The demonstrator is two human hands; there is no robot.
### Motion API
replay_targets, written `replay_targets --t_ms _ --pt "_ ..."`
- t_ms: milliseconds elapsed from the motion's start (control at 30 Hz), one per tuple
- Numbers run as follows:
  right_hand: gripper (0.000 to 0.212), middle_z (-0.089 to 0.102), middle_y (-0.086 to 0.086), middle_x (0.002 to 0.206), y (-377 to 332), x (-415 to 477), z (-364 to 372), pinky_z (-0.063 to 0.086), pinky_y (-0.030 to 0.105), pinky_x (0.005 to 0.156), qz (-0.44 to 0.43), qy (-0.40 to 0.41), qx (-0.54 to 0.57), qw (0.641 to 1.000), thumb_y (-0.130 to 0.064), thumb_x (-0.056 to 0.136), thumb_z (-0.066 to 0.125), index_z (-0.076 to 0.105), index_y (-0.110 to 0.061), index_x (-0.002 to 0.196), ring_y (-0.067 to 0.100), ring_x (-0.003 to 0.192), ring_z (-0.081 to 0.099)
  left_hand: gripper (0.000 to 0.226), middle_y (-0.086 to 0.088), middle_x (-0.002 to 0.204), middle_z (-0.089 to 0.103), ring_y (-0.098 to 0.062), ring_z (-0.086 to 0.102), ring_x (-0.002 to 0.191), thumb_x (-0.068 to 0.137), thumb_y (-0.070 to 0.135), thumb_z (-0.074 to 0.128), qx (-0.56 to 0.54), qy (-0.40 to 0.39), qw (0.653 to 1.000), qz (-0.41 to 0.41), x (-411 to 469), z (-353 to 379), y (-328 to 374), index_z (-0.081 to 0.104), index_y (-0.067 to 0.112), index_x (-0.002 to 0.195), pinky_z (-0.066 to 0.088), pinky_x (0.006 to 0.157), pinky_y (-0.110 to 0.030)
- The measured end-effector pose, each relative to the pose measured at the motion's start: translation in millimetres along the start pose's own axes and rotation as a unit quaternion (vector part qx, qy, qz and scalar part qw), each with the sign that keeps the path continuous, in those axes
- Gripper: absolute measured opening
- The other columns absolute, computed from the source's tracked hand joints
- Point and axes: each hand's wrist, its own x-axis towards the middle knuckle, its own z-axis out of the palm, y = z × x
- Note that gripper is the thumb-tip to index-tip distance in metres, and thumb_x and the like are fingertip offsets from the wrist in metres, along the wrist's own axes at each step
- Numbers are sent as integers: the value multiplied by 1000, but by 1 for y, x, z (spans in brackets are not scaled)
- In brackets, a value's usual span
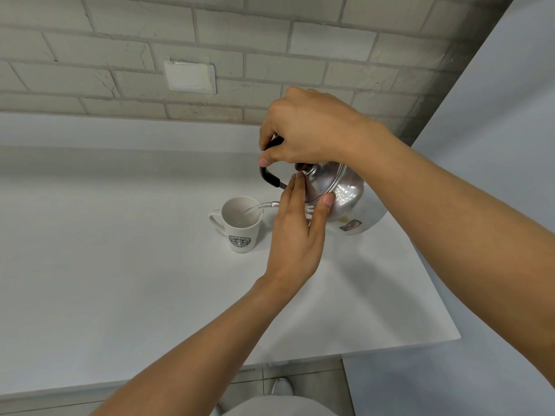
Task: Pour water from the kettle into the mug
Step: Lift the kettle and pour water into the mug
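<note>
Steel kettle [345,196] tilts above the white counter [120,280] near its right edge, right hand [309,130] clenched on the black handle [270,175], left hand [297,229] pressed flat on the lid, fingers together, as water [255,208] streams into the white mug [240,223] just beside it.

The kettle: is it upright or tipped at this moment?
Tipped. The kettle leans toward the mug, and water runs from it into the mug.

Soft even daylight, wide-angle edge distortion
</note>
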Motion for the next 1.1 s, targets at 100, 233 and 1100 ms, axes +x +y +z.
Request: replay_targets --t_ms 100,233,1100 --pt "32 58 -8 86 0 1 0 36 27 56 0 -2 1 1000 -56 88 74 80 -31 107 23 88 66 63 3 164 39 -6 33 151 107 49 46 -3 -3 1000 1 0 0 2 33 19 162 29 121 -24" --pt "33 66 -7 90 0 1 0 40 28 59 -6 -3 -2 1000 -56 88 75 80 -30 107 21 86 67 65 3 165 37 -5 32 152 107 49 45 -5 -4 1000 -2 0 0 2 32 18 162 28 122 -23" --pt "29 50 -18 71 1 11 -1 42 30 60 -18 -10 -5 1000 -56 85 76 80 -32 100 21 83 65 59 3 159 45 -4 39 146 108 45 46 -19 7 1000 11 6 1 3 37 16 159 28 113 -9"
